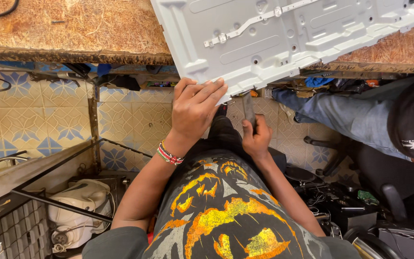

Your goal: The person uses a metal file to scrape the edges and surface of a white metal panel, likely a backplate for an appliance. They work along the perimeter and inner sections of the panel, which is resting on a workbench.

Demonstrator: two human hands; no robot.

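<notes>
A large white metal back panel [283,38] with an LED strip lies on a worn brown workbench [73,29] and overhangs its front edge. My left hand [195,108] grips the panel's near corner, fingers curled over the edge. A beaded bracelet [169,155] sits on that wrist. My right hand [256,136] is lower, near my lap, closed on a thin dark flat tool [248,108] that points up toward the panel's underside edge. My shirt has an orange and yellow print.
Another person in a grey sleeve [350,115] and dark cap sits at the right. A patterned tile floor [39,120] lies below. A white appliance [80,211] sits under a shelf at lower left. Dark electronics and cables [341,201] lie at lower right.
</notes>
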